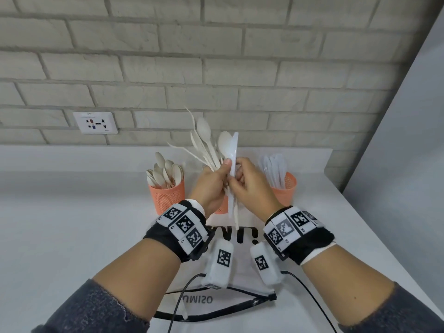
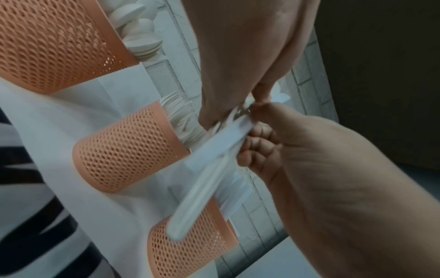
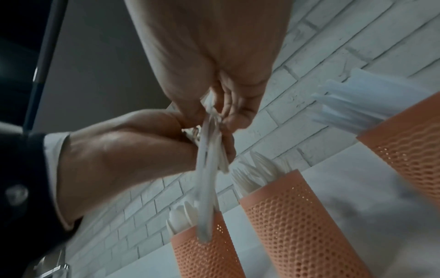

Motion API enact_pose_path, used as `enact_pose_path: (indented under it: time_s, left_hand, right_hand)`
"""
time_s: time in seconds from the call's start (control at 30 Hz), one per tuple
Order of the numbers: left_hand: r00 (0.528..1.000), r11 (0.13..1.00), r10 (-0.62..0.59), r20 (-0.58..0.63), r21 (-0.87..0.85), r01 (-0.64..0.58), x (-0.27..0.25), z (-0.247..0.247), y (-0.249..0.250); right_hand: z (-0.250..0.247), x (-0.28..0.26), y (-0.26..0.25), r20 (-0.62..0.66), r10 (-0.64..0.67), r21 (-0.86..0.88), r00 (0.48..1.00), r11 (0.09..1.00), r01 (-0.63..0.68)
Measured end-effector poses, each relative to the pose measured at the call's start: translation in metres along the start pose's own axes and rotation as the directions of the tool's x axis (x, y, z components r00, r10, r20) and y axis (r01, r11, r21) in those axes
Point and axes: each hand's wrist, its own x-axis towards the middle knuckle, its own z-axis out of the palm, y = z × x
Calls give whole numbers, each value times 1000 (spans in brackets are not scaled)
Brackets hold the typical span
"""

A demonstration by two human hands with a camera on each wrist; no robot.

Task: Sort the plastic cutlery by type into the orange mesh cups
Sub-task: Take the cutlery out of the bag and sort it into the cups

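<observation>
My left hand [image 1: 213, 181] grips a fanned bundle of cream plastic cutlery [image 1: 204, 145] above the table, spoons and forks pointing up. My right hand [image 1: 245, 179] pinches a white knife [image 1: 234, 150] at the bundle's right side, blade up. Three orange mesh cups stand behind the hands. The left cup [image 1: 168, 195] holds spoons, the middle cup [image 1: 222, 206] is mostly hidden, and the right cup [image 1: 286, 191] holds knives. The left wrist view shows forks in the middle cup [image 2: 126, 150]. In the right wrist view both hands meet on the blurred handles [image 3: 207, 150].
The cups stand on a white bag [image 1: 242, 258] with black print and black handles, lying on the white table [image 1: 72, 224]. Cables run from the wrist cameras toward me. A brick wall with a socket [image 1: 95, 122] is close behind, and a wall rises on the right.
</observation>
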Motion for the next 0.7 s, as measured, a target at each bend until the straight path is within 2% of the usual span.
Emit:
enact_pose_path:
  time_s: [0.2, 0.37, 0.53, 0.7]
  left_hand:
    - [996, 996, -55, 68, 67, 51, -4, 0, -1]
    - [994, 998, -63, 92, 23, 61, -6, 8, -6]
    - [990, 991, -6, 142, 131, -13, -9, 15, -11]
    - [990, 955, 36, 133, 289, -73, -10, 16, -11]
  right_hand:
    - [-13, 5, 10, 4, 168, 94, 986, 981, -168]
    - [-22, 1, 15, 39, 244, 199, 969, 948, -247]
    - [-28, -1, 17, 32, 262, 249, 964, 932, -262]
    - [-37, -5, 16, 70, 275, 290, 959, 914, -284]
